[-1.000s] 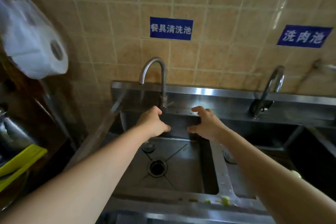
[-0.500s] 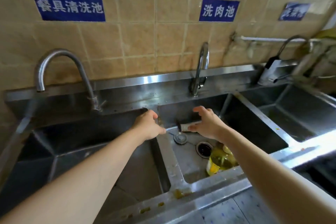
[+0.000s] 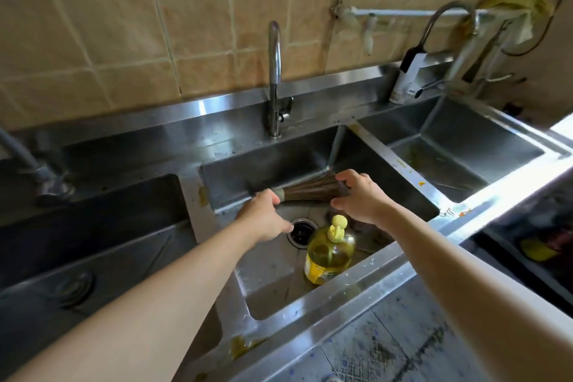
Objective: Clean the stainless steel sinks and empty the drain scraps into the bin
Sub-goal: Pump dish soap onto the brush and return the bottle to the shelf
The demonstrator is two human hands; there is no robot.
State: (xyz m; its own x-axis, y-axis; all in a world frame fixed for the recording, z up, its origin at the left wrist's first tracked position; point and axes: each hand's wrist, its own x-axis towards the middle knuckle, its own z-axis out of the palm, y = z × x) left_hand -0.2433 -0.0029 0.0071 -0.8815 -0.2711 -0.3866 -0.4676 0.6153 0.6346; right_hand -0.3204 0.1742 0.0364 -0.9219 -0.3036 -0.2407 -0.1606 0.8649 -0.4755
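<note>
Head view logged. Left hand seen pinching banded neck of bamboo scrubbing brush; fingers curled round handle end. Right hand placed at splayed bristle end, fingers and thumb spread and arched over the tips; whether actually gripping or only touching could not be told. Hands apart, brush spanning between them. Brush long axis roughly level, running left to right along back wall of middle sink, held above basin floor, handle to the left, bristles to the right. Drain open and dark, directly below and just nearer the body than left hand; judged nearer to left hand than to right. Yellow detergent bottle upright on basin floor just beside drain, below right wrist. Faucet behind basin, no water visible. Yellowish scraps noted on front rim; left sink and right sink either side. Judged: scrubbing not yet begun; brush would need tilting bristles-down toward basin floor.
</note>
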